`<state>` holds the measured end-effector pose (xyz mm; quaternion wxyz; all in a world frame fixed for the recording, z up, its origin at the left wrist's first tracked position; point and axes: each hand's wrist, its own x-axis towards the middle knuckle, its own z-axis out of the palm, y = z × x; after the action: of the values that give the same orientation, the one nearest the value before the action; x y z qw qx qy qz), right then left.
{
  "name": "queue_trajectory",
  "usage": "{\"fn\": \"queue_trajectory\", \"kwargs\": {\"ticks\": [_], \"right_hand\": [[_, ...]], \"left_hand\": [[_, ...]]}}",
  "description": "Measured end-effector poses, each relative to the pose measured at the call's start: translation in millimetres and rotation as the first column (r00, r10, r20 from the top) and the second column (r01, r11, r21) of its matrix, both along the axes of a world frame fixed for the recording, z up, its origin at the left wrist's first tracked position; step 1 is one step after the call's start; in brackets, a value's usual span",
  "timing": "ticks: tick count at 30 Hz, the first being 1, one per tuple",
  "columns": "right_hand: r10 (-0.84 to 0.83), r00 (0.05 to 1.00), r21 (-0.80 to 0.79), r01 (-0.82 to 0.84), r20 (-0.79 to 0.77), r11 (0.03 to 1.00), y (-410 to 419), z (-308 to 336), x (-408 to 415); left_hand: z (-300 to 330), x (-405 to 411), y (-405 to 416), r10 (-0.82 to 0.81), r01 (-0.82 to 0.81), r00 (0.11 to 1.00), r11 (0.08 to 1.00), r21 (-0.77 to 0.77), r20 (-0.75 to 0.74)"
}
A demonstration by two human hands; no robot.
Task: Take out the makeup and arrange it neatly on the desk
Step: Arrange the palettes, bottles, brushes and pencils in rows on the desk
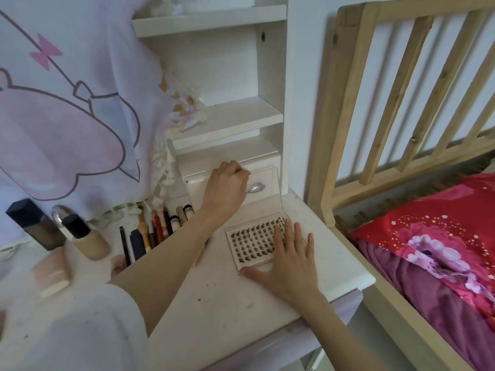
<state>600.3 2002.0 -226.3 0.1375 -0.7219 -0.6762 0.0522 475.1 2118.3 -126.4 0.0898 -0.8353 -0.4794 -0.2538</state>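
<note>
An open clear lash case (254,241) lies on the tabletop (214,295) at its right side, its lid standing up against the small white drawer (263,180) just behind it. The right hand (288,261) lies flat on the case's right half, fingers (290,234) straight and spread over the lash rows, thumb along the near edge. The left hand (227,188) is at the drawer front beside the metal handle (255,187), fingers curled; whether they grip the lid's edge cannot be told. Left of the case lie a row of pencils and brushes (155,231), two foundation bottles (80,234) and a dark bottle (33,223).
</note>
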Motion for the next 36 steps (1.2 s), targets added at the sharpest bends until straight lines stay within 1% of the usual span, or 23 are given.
{"fn": "queue_trajectory", "kwargs": {"ticks": [2,4,8,10,12,14,17,20,23,26,29,33,36], "right_hand": [[0.0,1.0,-0.006,0.0,0.0,1.0,1.1,-0.4,0.9],[0.005,1.0,-0.007,-0.005,0.006,1.0,0.8,-0.7,0.8],[0.024,1.0,0.0,-0.024,0.002,1.0,-1.1,0.5,0.6],[0.026,0.999,0.013,-0.026,-0.022,1.0,-3.4,4.1,0.9],[0.017,0.999,0.05,-0.015,-0.045,0.999,-6.1,8.0,0.7],[0.03,0.997,0.105,-0.023,-0.066,0.994,-9.9,13.4,-3.8],[0.116,0.988,0.222,-0.091,-0.102,0.971,-15.9,22.4,-22.6],[0.239,0.951,0.345,-0.162,-0.194,0.924,-25.1,30.1,-56.5],[0.359,0.911,0.4,-0.257,-0.204,0.88,-32.5,32.0,-100.5],[0.444,0.866,0.364,-0.347,-0.229,0.864,-32.7,32.7,-148.0],[0.499,0.84,0.302,-0.43,-0.211,0.851,-36.5,28.0,-188.8],[0.623,0.773,0.34,-0.558,-0.119,0.757,-48.6,15.5,-230.4],[0.665,0.745,0.332,-0.617,-0.044,0.713,-49.2,10.6,-249.6]], "left_hand": [[-3.9,-2.7,-6.1,-0.023,0.023,0.993,1.0,0.003,-0.119],[-7.3,-7.3,-12.1,-0.033,0.028,0.976,0.999,-0.024,-0.215],[-7.4,-19.8,-19.5,-0.107,0.034,0.941,0.973,-0.227,-0.321],[-2.3,-25.9,-23.6,-0.134,0.02,0.928,0.95,-0.311,-0.348],[2.5,-33.3,-30.5,-0.145,0.036,0.937,0.945,-0.326,-0.317],[3.7,-46.0,-42.7,-0.159,0.08,0.96,0.945,-0.317,-0.232],[-3.5,-77.9,-68.6,-0.144,0.111,0.983,0.961,-0.252,-0.116],[-19.5,-121.9,-96.8,-0.05,0.03,0.997,0.961,-0.274,-0.063],[-39.1,-173.5,-125.4,0.086,-0.098,0.995,0.948,-0.302,-0.053],[-55.0,-223.5,-155.9,0.205,-0.202,0.979,0.937,-0.285,-0.018],[-72.7,-265.0,-185.1,0.325,-0.301,0.946,0.898,-0.32,0.021],[-90.8,-292.8,-203.8,0.361,-0.324,0.932,0.88,-0.348,0.043],[-97.1,-302.0,-202.7,0.339,-0.326,0.94,0.889,-0.32,-0.015]]}}
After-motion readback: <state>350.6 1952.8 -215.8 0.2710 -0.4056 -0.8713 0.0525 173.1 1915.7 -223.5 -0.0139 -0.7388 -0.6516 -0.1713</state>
